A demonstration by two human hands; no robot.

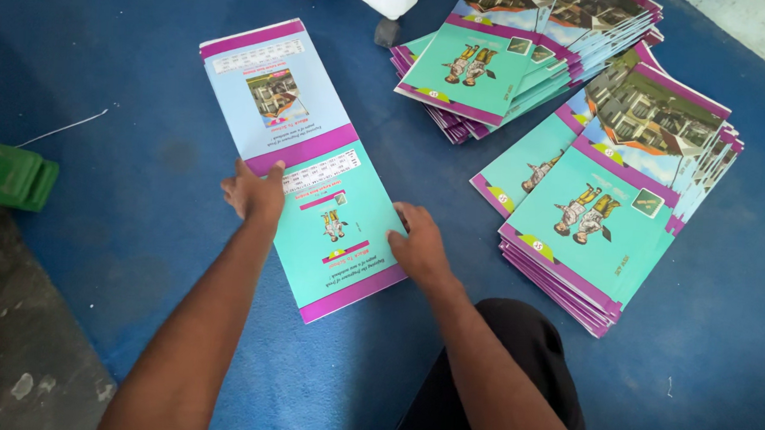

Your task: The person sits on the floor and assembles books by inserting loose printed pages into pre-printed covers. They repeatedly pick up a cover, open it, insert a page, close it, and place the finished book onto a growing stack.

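A long printed sheet, pale blue at the far half and teal at the near half with purple bands, lies flat on the blue floor mat. My left hand rests on the sheet's left edge near the middle purple band, fingers spread. My right hand presses on the teal half's right edge, near its lower corner. Neither hand grips the sheet; both lie flat on it.
Two fanned stacks of teal and purple booklets lie to the right, one near and one farther back. A green plastic object sits at the left edge. A white caster leg stands at the top. My dark-trousered knee is below.
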